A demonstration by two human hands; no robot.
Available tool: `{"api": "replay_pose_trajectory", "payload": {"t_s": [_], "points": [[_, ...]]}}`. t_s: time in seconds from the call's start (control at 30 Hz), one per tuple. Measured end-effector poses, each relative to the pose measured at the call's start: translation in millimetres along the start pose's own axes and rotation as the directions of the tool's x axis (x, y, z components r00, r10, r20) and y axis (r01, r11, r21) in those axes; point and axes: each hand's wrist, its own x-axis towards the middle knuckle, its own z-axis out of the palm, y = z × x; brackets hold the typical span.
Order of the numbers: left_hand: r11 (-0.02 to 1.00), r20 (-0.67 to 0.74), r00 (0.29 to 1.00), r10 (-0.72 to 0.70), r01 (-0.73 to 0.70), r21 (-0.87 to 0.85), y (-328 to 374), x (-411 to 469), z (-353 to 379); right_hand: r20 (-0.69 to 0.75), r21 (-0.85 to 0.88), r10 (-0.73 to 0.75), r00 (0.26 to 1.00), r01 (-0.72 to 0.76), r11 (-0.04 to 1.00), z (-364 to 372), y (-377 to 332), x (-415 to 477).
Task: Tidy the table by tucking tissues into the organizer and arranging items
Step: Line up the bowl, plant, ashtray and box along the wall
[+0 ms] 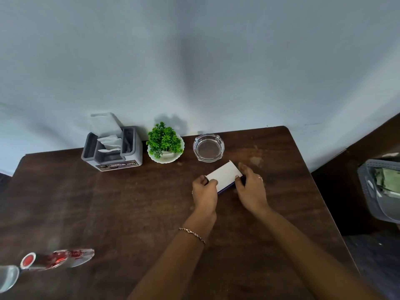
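Left hand (204, 191) and right hand (251, 188) apparently grip the box (223, 175) endwise.

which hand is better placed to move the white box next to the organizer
Probably left: the left hand grips the left end of the box, and the organizer sits far left, past the plant; the right hand would cross over.
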Motion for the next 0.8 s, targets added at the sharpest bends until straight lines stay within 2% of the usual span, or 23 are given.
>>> {"api": "replay_pose_trajectory", "payload": {"t_s": [0.23,0.47,0.67,0.8], "points": [[0.982,0.116,0.985,0.125,-0.139,0.124,-2,-26,10,-0.056,0.134,0.117,0.992,-0.108,0.985,-10,3,-10],[0.943,0.332,0.918,0.217,-0.286,0.173,7,-32,41,-0.121,0.216,0.204,0.971,-0.175,0.960,-48,19,10],[0.880,0.432,0.867,0.247,-0.387,0.274,38,-9,82,-0.116,0.124,0.180,0.977,-0.166,0.978,-81,13,61],[0.834,0.458,0.862,0.217,-0.407,0.372,51,7,100,-0.096,0.101,0.196,0.976,-0.187,0.977,-88,14,85]]}}
